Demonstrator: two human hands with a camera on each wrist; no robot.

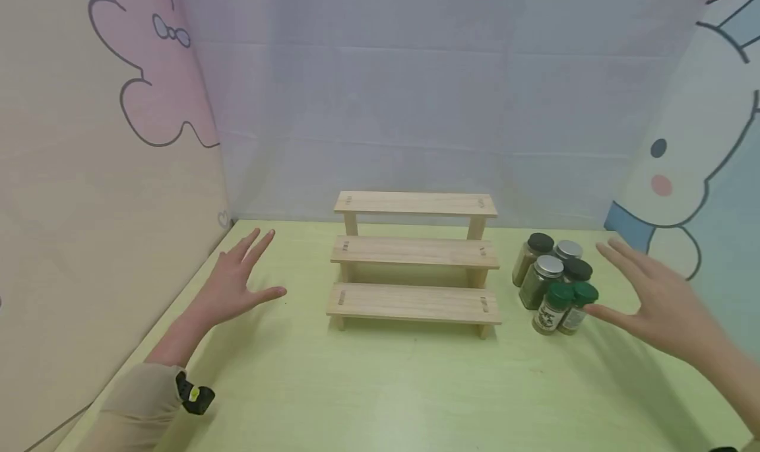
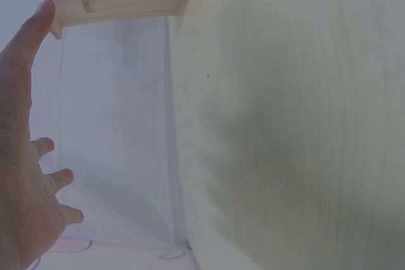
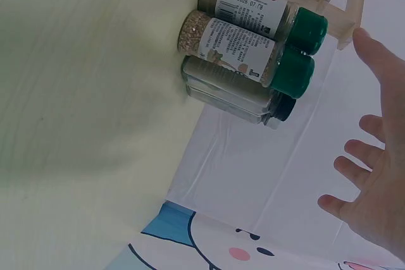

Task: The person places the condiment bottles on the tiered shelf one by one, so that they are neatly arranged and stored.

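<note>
A three-tier wooden rack (image 1: 415, 253) stands at the middle of the table, its steps bare. To its right several spice jars are grouped upright: green-capped ones (image 1: 549, 312) in front, silver-capped (image 1: 540, 287) and black-capped ones (image 1: 528, 260) behind. My left hand (image 1: 228, 287) is held over the table left of the rack, fingers spread, holding nothing. Just right of the jars hovers my right hand (image 1: 665, 300), spread and holding nothing. In the right wrist view, two labelled jars (image 3: 234, 47) and a glass one (image 3: 228, 90) show beside the right hand (image 3: 380, 175).
A light yellow-green table (image 1: 386, 386) spreads under everything. A pale cloth backdrop (image 1: 415, 109) hangs behind the rack, with cartoon-printed cloth on the left (image 1: 160, 96) and right (image 1: 677, 155). A dark wristband (image 1: 194, 394) is on the left wrist.
</note>
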